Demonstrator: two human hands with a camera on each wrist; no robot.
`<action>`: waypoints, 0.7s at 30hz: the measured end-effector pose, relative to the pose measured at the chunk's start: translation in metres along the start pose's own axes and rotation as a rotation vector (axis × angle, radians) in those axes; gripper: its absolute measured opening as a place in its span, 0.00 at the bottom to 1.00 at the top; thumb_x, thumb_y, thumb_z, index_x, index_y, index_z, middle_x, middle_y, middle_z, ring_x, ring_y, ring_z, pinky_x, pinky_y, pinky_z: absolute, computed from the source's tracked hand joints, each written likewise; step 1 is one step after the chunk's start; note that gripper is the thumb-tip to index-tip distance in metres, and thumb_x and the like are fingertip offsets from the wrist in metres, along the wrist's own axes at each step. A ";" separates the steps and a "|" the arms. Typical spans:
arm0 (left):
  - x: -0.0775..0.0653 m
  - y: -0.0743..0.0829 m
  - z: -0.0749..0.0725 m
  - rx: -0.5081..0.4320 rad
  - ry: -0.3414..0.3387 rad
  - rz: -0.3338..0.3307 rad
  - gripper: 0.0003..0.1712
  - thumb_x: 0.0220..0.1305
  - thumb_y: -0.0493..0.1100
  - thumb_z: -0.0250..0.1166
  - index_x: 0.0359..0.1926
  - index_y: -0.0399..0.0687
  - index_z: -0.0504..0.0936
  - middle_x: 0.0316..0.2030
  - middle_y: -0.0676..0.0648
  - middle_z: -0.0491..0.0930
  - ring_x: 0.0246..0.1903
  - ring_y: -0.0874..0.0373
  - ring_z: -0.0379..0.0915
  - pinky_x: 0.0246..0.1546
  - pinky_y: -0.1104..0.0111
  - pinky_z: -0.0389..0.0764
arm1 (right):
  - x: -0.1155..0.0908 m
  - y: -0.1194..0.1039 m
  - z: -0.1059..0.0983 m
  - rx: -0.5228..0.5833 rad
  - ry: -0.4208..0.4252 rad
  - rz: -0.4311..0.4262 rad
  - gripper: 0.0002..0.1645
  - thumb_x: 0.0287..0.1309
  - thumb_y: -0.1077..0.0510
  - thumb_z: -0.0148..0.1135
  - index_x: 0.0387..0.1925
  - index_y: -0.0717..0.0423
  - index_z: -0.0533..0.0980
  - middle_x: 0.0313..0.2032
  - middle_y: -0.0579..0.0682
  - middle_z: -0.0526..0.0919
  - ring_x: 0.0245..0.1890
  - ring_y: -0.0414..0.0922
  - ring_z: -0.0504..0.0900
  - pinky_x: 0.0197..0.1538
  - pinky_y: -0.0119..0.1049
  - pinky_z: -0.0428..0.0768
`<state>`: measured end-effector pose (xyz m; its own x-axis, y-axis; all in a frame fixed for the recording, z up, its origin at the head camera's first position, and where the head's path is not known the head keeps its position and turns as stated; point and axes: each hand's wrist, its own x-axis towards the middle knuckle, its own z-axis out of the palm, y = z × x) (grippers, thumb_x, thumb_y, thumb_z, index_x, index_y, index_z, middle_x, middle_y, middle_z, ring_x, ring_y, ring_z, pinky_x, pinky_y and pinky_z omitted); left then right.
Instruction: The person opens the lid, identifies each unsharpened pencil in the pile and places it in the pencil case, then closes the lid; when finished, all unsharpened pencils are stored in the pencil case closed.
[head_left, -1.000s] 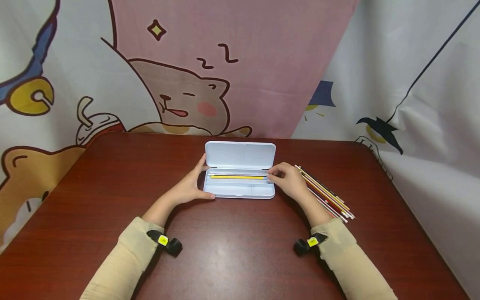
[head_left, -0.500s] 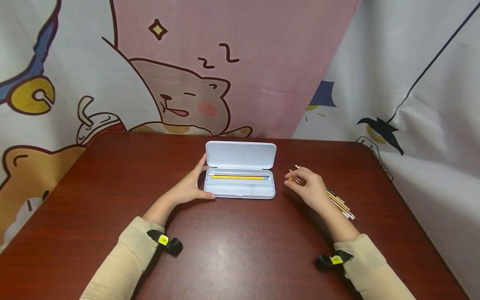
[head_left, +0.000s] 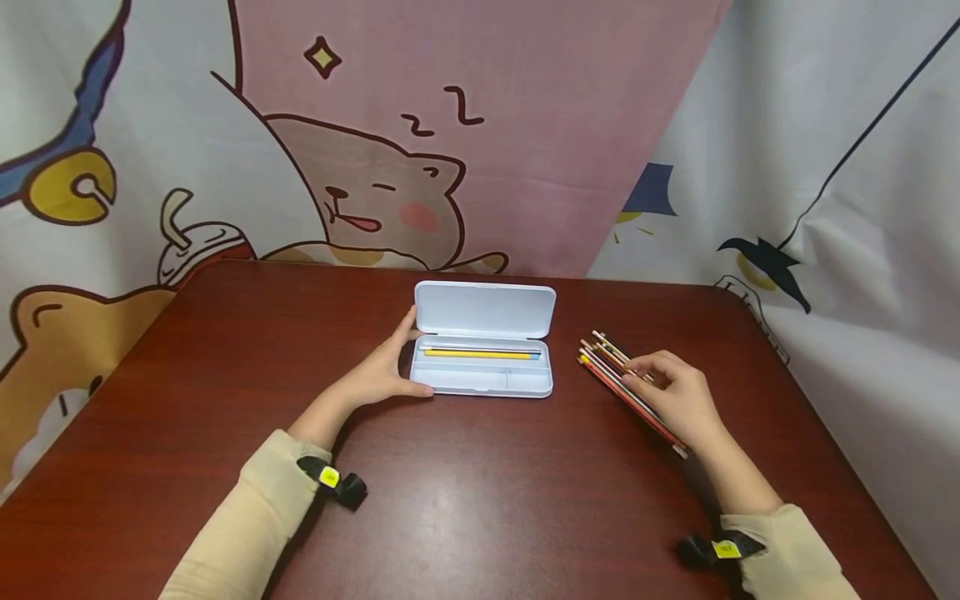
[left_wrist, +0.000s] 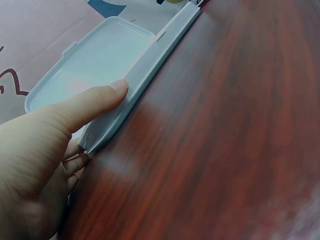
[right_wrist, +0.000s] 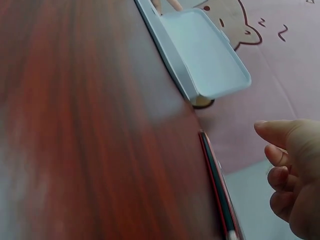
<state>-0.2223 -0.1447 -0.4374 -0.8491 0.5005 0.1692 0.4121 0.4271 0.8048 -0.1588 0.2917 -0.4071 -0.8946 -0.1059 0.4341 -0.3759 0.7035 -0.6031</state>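
A pale blue pencil case (head_left: 465,381) lies with its lid (head_left: 483,309) raised at the back. Inside its rear compartment are a yellow pencil (head_left: 480,355) and a thin dark-and-white one behind it. My left hand (head_left: 375,375) holds the case's left end, thumb (left_wrist: 102,100) on the front wall and fingers round the side. To the right, my right hand (head_left: 678,396) is over a slanting bundle of pencils (head_left: 633,404), fingers bent and thumb apart. In the right wrist view the pencils (right_wrist: 218,185) lie beside that hand, with nothing between thumb and fingers.
The dark red-brown table (head_left: 480,500) extends toward me in front of the case. A cartoon-printed curtain (head_left: 555,150) hangs right behind the table's far edge and along the right side. A small divider splits the case's front compartment.
My right hand has moved from the case's right end, rightward and toward me, to over the pencil bundle. My left hand stays on the case.
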 end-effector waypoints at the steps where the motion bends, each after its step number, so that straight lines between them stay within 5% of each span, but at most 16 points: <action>1: -0.001 0.005 -0.001 -0.006 -0.002 -0.007 0.77 0.40 0.42 0.81 0.75 0.48 0.30 0.64 0.38 0.65 0.66 0.48 0.54 0.66 0.51 0.45 | -0.002 0.002 -0.003 -0.008 0.004 0.001 0.08 0.51 0.65 0.71 0.36 0.58 0.83 0.29 0.45 0.77 0.24 0.39 0.69 0.26 0.27 0.66; 21: 0.000 0.002 0.000 -0.003 -0.003 -0.003 0.77 0.40 0.43 0.81 0.75 0.51 0.30 0.64 0.38 0.65 0.66 0.49 0.54 0.66 0.51 0.46 | -0.040 0.050 -0.053 -0.114 0.009 0.091 0.09 0.51 0.63 0.72 0.36 0.56 0.83 0.28 0.43 0.76 0.23 0.36 0.68 0.23 0.28 0.65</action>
<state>-0.2220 -0.1440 -0.4359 -0.8495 0.5012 0.1649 0.4084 0.4267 0.8069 -0.1292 0.3685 -0.4194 -0.9214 -0.0325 0.3872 -0.2633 0.7851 -0.5606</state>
